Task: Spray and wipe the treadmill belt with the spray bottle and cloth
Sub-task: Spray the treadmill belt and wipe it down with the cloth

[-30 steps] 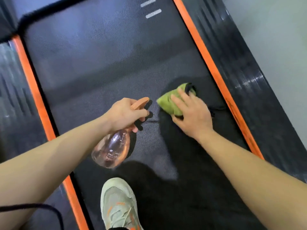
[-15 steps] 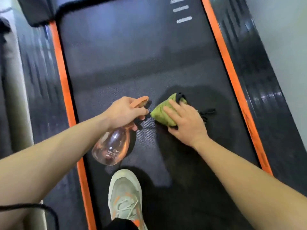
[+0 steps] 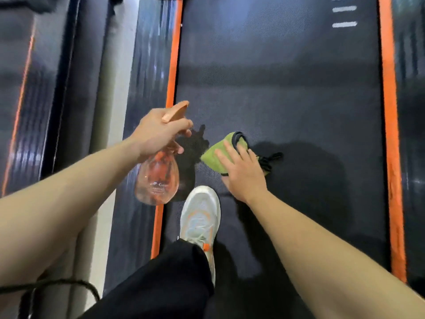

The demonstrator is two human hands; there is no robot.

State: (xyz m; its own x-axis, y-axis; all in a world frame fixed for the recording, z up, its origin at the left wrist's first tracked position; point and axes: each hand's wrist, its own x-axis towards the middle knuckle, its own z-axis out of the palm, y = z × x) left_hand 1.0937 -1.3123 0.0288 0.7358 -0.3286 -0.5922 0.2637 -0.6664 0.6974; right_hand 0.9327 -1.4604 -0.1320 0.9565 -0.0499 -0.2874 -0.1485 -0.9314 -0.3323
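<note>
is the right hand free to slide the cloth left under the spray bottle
Probably yes: bare belt lies between the cloth under the right hand and the spray bottle the left hand holds up.

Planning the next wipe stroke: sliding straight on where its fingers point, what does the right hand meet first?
Mostly bare belt; the right hand with the cloth would pass beside the spray bottle, probably reaching the orange strip.
</note>
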